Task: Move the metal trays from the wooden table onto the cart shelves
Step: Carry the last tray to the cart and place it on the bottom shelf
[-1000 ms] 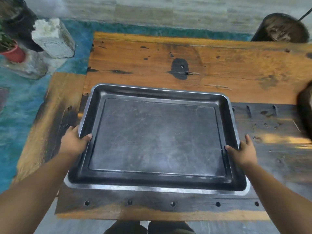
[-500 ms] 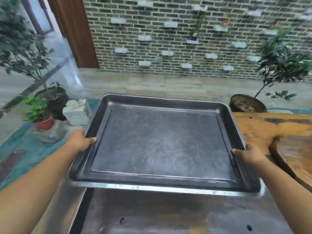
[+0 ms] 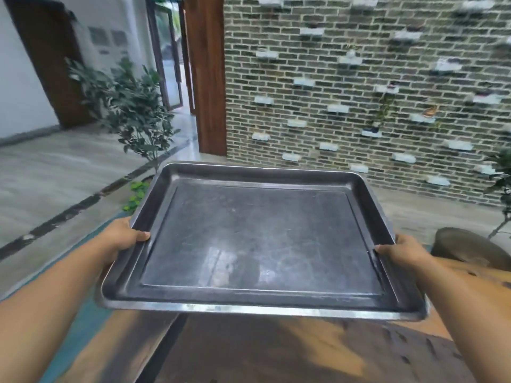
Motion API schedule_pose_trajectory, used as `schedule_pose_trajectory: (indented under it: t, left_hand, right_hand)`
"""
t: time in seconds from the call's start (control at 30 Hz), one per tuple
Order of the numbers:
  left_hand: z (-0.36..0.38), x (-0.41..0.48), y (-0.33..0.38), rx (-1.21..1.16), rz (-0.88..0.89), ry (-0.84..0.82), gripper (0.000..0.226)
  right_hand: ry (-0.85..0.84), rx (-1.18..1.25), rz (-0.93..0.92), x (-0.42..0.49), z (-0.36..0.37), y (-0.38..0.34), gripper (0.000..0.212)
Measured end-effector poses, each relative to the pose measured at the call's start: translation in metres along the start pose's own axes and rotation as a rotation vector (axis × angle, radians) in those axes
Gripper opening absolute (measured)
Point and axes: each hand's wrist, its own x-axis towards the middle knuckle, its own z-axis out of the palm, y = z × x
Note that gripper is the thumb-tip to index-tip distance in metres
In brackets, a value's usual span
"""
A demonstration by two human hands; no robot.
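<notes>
A large rectangular metal tray (image 3: 260,239), dark and scratched inside with a shiny rim, is held level in the air in front of me. My left hand (image 3: 121,239) grips its left rim, thumb over the edge. My right hand (image 3: 406,250) grips the right rim the same way. The wooden table (image 3: 262,352) lies below the tray at the bottom of the view. No cart is in sight.
A grey brick wall (image 3: 359,92) with protruding white blocks stands ahead. A leafy potted plant (image 3: 132,111) is at the left, beside a wooden door frame (image 3: 207,76) and an open doorway. A dark pot (image 3: 470,250) sits at the right past the table.
The tray has been lifted off the wooden table with both hands still on its rims. My view has swung up from the tabletop to the brick wall and doorway.
</notes>
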Motion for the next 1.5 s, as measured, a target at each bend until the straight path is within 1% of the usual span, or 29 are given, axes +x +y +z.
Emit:
schedule_pose_trajectory:
  t: [0.1, 0.17, 0.23, 0.33, 0.43, 0.57, 0.63, 0.73, 0.93, 1.07, 1.27, 1.5]
  left_hand:
    - [-0.032, -0.046, -0.036, -0.033, -0.088, 0.106, 0.027]
    - [-0.055, -0.082, -0.064, -0.068, -0.141, 0.176, 0.031]
    - [-0.080, -0.124, -0.095, -0.073, -0.215, 0.273, 0.031]
    - [-0.117, -0.196, -0.142, -0.074, -0.366, 0.424, 0.029]
    - [-0.154, -0.278, -0.188, -0.082, -0.495, 0.567, 0.031]
    - [-0.191, -0.393, -0.244, -0.100, -0.660, 0.742, 0.030]
    - [-0.204, -0.451, -0.269, -0.090, -0.738, 0.836, 0.028]
    - [-0.217, -0.534, -0.303, -0.131, -0.836, 0.962, 0.029]
    - [-0.231, -0.679, -0.363, -0.222, -0.925, 1.200, 0.022]
    - [-0.224, -0.770, -0.394, -0.281, -1.011, 1.315, 0.024]
    - [-0.188, -0.886, -0.410, -0.312, -1.178, 1.487, 0.039]
    - [-0.128, -0.972, -0.398, -0.405, -1.361, 1.687, 0.026]
  right_hand:
    - [-0.116, 0.004, -0.092, 0.014, 0.027, -0.032, 0.014]
    - [-0.201, 0.000, -0.154, 0.019, 0.052, -0.056, 0.016]
    - [-0.288, 0.003, -0.222, 0.017, 0.083, -0.083, 0.017]
    - [-0.442, 0.011, -0.335, -0.006, 0.140, -0.128, 0.012]
    - [-0.590, 0.009, -0.448, -0.051, 0.198, -0.175, 0.011]
    - [-0.734, -0.020, -0.631, -0.140, 0.269, -0.236, 0.016]
    - [-0.835, -0.022, -0.710, -0.191, 0.299, -0.262, 0.019]
    - [-0.946, -0.046, -0.827, -0.274, 0.339, -0.294, 0.018]
    - [-1.101, -0.068, -1.037, -0.449, 0.402, -0.335, 0.019]
    - [-1.217, -0.080, -1.172, -0.563, 0.433, -0.343, 0.020]
    - [-1.412, -0.114, -1.349, -0.713, 0.465, -0.332, 0.024]
    - [-1.594, -0.164, -1.498, -0.854, 0.483, -0.311, 0.023]
